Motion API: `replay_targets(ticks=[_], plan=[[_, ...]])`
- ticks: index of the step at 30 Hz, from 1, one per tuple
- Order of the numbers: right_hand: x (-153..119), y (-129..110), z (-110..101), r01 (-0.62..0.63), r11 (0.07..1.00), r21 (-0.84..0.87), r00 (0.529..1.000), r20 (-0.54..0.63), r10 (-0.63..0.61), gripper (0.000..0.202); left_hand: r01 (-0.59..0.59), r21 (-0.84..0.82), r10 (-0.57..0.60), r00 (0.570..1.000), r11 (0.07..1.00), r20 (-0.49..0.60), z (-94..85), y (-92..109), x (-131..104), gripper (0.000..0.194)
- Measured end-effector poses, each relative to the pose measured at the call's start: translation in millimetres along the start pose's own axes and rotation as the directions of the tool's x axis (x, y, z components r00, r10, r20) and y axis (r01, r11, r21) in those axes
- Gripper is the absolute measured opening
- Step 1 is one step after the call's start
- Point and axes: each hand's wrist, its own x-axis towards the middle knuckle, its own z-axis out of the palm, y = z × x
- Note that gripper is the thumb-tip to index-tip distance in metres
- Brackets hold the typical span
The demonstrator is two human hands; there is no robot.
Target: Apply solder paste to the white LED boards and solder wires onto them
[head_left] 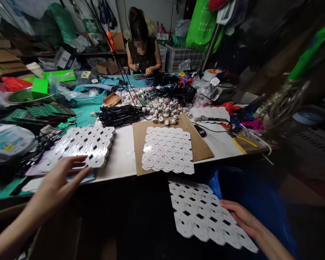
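Note:
My right hand (pixel 239 215) grips the edge of a white circuit board panel (pixel 203 213) with diamond-shaped cut-outs, held tilted below the table edge. My left hand (pixel 63 180) is over the near edge of a stack of similar white panels (pixel 82 144), its fingers stretched and apart; whether it touches the stack I cannot tell. Between the hands, another group of white panels (pixel 168 150) lies on a brown cardboard sheet (pixel 200 144) at the table's front.
A blue plastic bag (pixel 249 195) hangs at the lower right. Black cables (pixel 121 115) and a heap of small white parts (pixel 165 108) lie further back. A soldering iron (pixel 211 119) and yellow-handled pliers (pixel 239 144) are at right. A co-worker (pixel 144 54) sits opposite.

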Motion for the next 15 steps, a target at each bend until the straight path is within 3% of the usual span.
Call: replay_targets(ticks=[2, 4, 8, 11, 15], plan=[[-23, -11, -18, 0.026, 0.998, -0.05, 1.0, 0.006, -0.026, 0.014, 0.014, -0.125, -0.006, 0.998, 0.992, 0.06, 35.7, 13, 4, 0.063], [-46, -28, -22, 0.073, 0.995, -0.073, 0.997, 0.018, -0.072, 0.017, 0.078, -0.276, -0.053, 0.994, 0.958, 0.095, 70.7, 22, 14, 0.063], [-67, -73, 0, 0.22, 0.973, -0.065, 0.975, 0.028, -0.218, 0.023, 0.268, -0.501, -0.188, 0.96, 0.823, 0.206, 133.4, 36, 37, 0.064], [-47, -105, 34, 0.383, 0.922, -0.055, 0.924, 0.016, -0.383, 0.03, 0.364, -0.64, -0.262, 0.931, 0.677, 0.253, 168.9, 50, 56, 0.064], [15, -135, 87, 0.552, 0.828, -0.097, 0.833, 0.016, -0.553, 0.04, 0.386, -0.742, -0.295, 0.92, 0.549, 0.26, 196.3, 67, 80, 0.061]])
